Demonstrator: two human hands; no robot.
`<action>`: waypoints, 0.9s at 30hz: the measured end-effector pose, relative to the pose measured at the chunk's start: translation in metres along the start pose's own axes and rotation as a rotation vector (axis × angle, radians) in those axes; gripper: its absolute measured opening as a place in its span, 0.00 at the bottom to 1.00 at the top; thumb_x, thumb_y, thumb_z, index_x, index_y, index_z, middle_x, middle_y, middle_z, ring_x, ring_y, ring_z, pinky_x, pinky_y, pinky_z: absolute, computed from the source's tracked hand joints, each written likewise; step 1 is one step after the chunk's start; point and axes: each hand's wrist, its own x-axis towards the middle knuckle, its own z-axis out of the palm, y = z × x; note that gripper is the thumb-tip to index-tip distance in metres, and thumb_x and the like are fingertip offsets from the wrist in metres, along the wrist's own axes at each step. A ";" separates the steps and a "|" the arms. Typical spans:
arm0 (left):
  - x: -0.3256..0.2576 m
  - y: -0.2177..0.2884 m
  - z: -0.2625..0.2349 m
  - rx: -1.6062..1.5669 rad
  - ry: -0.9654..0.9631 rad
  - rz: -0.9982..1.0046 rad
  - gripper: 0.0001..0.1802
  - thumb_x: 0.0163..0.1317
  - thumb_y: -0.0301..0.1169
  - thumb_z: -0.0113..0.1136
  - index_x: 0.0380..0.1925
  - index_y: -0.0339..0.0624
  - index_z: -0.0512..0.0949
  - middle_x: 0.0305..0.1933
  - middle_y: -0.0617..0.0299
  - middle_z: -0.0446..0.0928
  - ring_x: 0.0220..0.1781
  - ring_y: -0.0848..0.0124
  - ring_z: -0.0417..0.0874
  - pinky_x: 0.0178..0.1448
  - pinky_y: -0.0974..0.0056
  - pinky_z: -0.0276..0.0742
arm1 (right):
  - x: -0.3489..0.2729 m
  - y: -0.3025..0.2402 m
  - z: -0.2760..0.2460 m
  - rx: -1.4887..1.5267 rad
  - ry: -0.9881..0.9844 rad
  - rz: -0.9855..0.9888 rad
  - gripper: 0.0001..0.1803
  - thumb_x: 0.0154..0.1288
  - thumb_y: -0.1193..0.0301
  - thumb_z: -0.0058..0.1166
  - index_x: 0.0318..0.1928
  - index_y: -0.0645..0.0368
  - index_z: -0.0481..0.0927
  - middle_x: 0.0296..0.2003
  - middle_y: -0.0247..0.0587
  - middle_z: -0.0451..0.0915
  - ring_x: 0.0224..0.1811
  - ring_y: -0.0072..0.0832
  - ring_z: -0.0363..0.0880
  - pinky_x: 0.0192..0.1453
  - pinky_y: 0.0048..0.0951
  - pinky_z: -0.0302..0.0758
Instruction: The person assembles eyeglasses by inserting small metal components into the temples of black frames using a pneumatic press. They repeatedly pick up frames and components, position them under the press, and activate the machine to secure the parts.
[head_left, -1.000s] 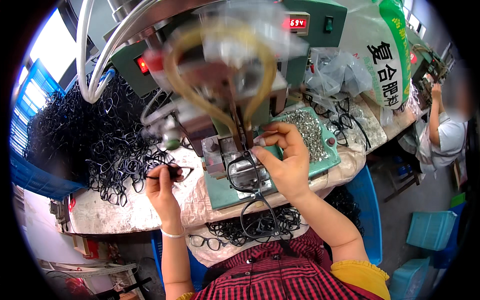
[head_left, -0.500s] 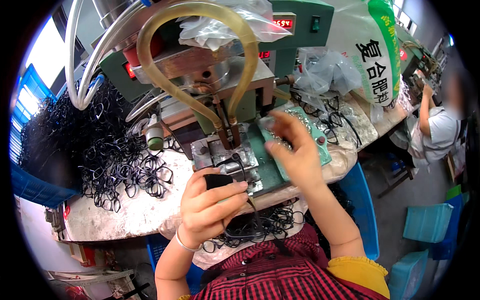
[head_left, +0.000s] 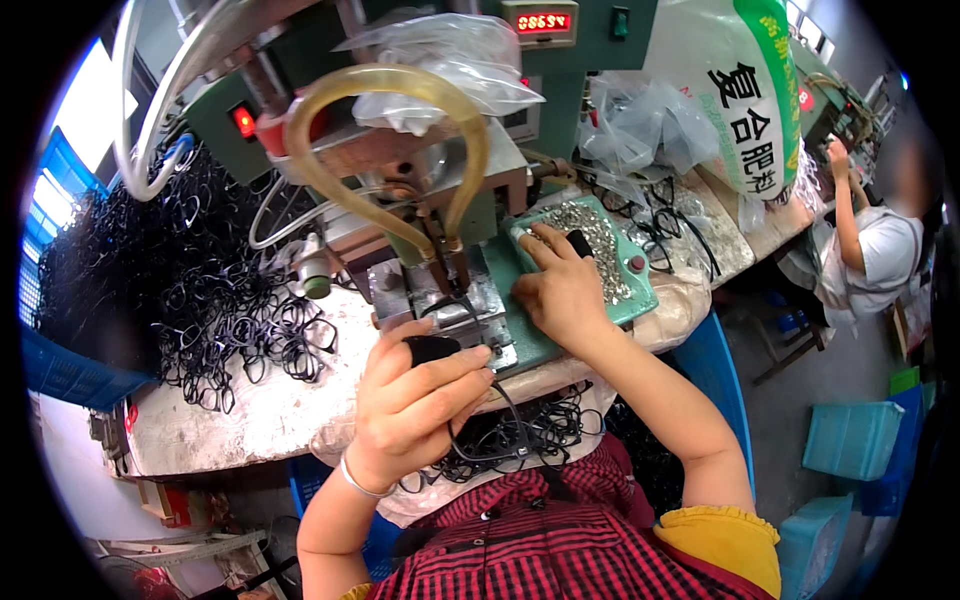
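My left hand [head_left: 415, 405] is closed on a black eyeglass frame [head_left: 521, 440] at the front of the press. One part of the frame reaches over the metal fixture [head_left: 487, 290] beneath the press's two prongs [head_left: 447, 274]; another hangs below my fingers. A black finger cover [head_left: 432, 348] shows on the left hand. My right hand [head_left: 566, 292] rests over the green tray [head_left: 640, 300], its fingertips on small silvery metal pieces [head_left: 598, 235] and its thumb apart. It also wears a black cover on one finger. Whether a piece lies under those fingertips is hidden.
Black frames form a big pile [head_left: 150, 270] at the left, spilling onto the table [head_left: 200, 440]. A yellowish hose [head_left: 390, 78] loops over the press. A white and green sack [head_left: 735, 110] stands back right. Further right sits another person [head_left: 870, 250]. More frames lie in my lap.
My right hand has come down from above the tray onto the metal pieces. My left hand still holds the frame at the fixture. The whole view has shifted slightly.
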 end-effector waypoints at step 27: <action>-0.119 -0.197 -0.096 0.863 -0.046 -0.828 0.06 0.54 0.25 0.62 0.33 0.42 0.79 0.36 0.55 0.77 0.42 0.51 0.77 0.48 0.51 0.74 | 0.004 0.009 -0.023 0.687 0.220 0.571 0.09 0.59 0.74 0.61 0.40 0.62 0.85 0.34 0.41 0.86 0.36 0.29 0.84 0.45 0.28 0.78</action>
